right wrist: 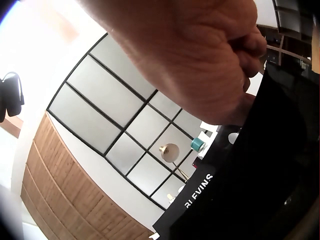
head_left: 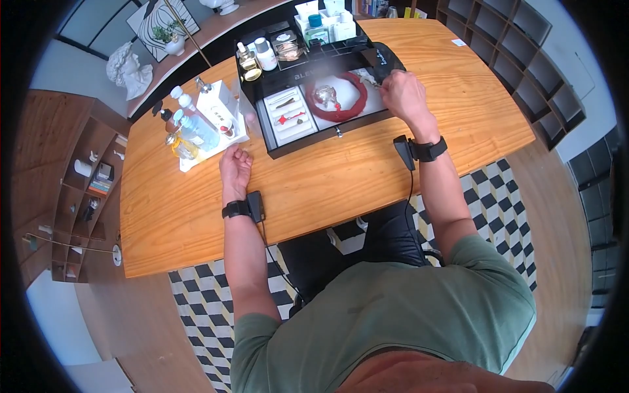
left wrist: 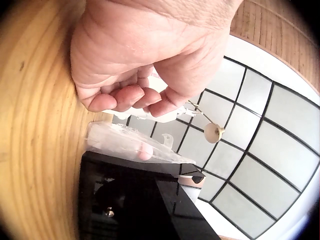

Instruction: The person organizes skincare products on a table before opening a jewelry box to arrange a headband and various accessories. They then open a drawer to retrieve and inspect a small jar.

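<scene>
A black box stands on the table, its front drawer pulled out. Inside lie a dark red ring-shaped band, a clear round ornament and small jewellery on white padding. At the box's right end is a black item; my right hand is beside it. In the right wrist view my right hand has bent fingers against the black surface, fingertips hidden. My left hand rests palm up on the table, left of the drawer, fingers loosely curled and empty.
Left of the box, a white tray holds several bottles and a white dispenser. A clear plastic item stands between the tray and the box. Bottles and a teal-capped container stand in the box's back compartments.
</scene>
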`<state>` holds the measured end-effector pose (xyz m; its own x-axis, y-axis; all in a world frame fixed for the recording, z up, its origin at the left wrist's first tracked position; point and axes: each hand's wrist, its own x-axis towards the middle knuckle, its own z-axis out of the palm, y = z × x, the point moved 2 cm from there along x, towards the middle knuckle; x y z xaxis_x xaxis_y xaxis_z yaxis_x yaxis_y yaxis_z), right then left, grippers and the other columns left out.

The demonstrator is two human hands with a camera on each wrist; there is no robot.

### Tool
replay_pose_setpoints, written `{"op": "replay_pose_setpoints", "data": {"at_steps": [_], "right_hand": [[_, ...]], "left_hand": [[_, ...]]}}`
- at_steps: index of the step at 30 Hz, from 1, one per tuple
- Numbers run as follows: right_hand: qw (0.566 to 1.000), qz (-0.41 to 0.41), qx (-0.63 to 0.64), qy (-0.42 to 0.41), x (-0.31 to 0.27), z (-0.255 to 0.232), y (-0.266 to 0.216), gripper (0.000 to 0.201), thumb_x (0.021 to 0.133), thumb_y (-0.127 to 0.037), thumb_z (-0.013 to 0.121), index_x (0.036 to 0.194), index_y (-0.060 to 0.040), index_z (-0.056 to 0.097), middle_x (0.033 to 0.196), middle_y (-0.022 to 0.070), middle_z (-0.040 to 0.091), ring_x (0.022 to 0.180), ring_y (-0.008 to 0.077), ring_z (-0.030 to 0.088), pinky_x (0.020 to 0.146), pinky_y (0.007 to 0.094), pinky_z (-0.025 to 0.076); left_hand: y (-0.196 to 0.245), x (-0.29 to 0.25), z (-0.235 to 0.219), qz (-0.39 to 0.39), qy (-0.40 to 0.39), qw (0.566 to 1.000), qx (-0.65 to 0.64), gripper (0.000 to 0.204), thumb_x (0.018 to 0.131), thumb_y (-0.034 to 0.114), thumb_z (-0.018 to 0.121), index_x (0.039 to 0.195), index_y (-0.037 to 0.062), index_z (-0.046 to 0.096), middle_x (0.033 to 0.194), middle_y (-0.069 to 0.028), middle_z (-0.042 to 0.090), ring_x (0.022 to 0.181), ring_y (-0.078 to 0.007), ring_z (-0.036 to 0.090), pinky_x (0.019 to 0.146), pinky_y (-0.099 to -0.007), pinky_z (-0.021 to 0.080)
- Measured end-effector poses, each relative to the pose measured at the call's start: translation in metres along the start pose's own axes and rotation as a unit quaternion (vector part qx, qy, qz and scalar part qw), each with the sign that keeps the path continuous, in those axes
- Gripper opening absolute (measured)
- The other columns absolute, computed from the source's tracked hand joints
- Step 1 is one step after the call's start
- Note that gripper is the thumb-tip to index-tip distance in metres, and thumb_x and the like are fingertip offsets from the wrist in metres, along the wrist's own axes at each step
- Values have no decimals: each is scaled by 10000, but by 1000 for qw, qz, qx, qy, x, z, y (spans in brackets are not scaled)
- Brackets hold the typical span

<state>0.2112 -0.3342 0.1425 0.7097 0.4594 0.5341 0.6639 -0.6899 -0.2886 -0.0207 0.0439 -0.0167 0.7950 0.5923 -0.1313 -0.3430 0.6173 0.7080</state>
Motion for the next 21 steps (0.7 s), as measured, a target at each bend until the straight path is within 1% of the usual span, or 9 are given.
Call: {"op": "replay_pose_setpoints", "data": {"at_steps": [8, 21], "right_hand": [[1000, -16, 6, 13, -1, 2, 1, 96, 749, -80, 667, 744, -21, 743, 847, 218, 703, 841, 404, 688, 742, 482, 561], [1000, -2, 2, 1, -2, 0, -2, 94, 749, -94, 684, 747, -29, 751, 845, 206, 706, 840, 396, 690, 736, 470, 560]], "left_hand": [[1, -5, 7, 2, 15, 1000, 8, 124, 976, 103, 574, 863, 104, 523, 645, 21, 432, 589, -124, 444, 615, -290, 435], [1, -4, 5, 4, 13, 1000, 7, 114, 967, 107, 594, 876, 107, 525, 646, 24, 438, 591, -121, 456, 621, -285, 448]]}}
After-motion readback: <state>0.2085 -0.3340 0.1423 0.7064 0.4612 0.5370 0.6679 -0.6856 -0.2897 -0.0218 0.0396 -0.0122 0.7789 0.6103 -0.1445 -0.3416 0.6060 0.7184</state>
